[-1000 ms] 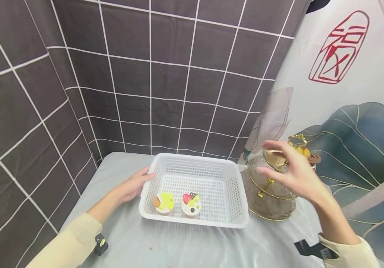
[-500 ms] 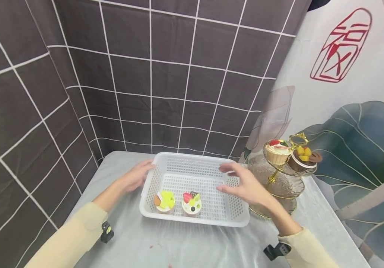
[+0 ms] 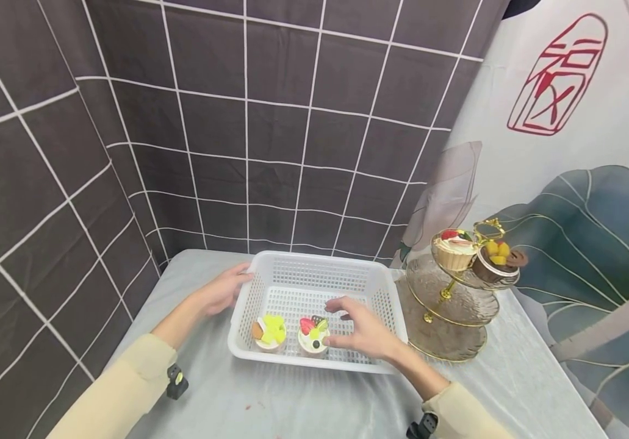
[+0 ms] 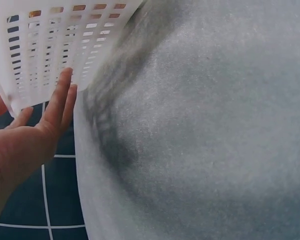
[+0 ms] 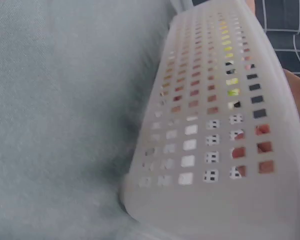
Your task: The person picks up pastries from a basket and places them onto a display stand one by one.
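In the head view, a white perforated plastic basket (image 3: 319, 366) stands on the table with two toy cupcakes along its near side. One cupcake (image 3: 269, 332) has yellow topping; the other cupcake (image 3: 313, 336) carries red, green and black fruit pieces. My left hand (image 3: 221, 291) rests at the basket's left end, fingers fairly straight against its outer wall (image 4: 65, 45) in the left wrist view. Over the basket, my right hand (image 3: 363, 329) reaches in, thumb and fingers spread beside the fruit cupcake. The right wrist view shows mostly the basket's side (image 5: 205, 165), which hides most of that hand.
A tiered glass cake stand (image 3: 446, 311) with gold trim stands right of the basket. Its top tier holds a cream cupcake (image 3: 455, 250) and a chocolate cupcake (image 3: 492, 262). Dark tiled-pattern cloth (image 3: 281, 122) hangs behind the table (image 3: 226, 396).
My right hand has moved from the cake stand's top tier, leftward and down into the basket. It released the cream cupcake on the stand. My left hand stays at the basket's left end.
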Demonstrator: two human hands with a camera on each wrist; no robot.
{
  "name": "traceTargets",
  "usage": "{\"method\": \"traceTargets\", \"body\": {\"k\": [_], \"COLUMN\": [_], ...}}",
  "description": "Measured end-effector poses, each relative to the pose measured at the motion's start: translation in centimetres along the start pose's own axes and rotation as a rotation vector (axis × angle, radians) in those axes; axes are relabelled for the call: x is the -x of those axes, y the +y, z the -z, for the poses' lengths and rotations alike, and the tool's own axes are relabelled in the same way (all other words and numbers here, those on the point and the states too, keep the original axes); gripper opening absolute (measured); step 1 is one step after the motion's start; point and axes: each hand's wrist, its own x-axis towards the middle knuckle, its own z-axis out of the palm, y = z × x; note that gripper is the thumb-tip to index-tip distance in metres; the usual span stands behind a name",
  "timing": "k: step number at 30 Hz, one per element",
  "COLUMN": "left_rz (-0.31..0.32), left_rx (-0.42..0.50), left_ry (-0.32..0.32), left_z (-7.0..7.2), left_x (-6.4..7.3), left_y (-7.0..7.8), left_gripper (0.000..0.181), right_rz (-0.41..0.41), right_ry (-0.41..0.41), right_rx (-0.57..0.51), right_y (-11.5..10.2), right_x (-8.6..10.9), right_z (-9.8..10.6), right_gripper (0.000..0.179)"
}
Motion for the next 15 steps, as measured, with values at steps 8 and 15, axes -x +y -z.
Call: {"method": "traceTargets", "body": {"k": [8,15], "left_rz": [-0.014,-0.011], "left_rx": [-0.007,-0.022], "left_ry": [0.017,0.043], "left_z": [-0.3,-0.1], "left_x": [0.0,-0.1], "left_y": [-0.2,-0.6], "left_gripper": [0.064,0.066], "right_rz": [-0.089,-0.12], "right_ry": [-0.083,-0.156], "right_rx": [0.038,0.092], "right_y": [0.3,0.5], "right_x": [-0.3,-0.6], "right_z": [-1.4,-2.1], "right_gripper": [0.079,0.082]}}
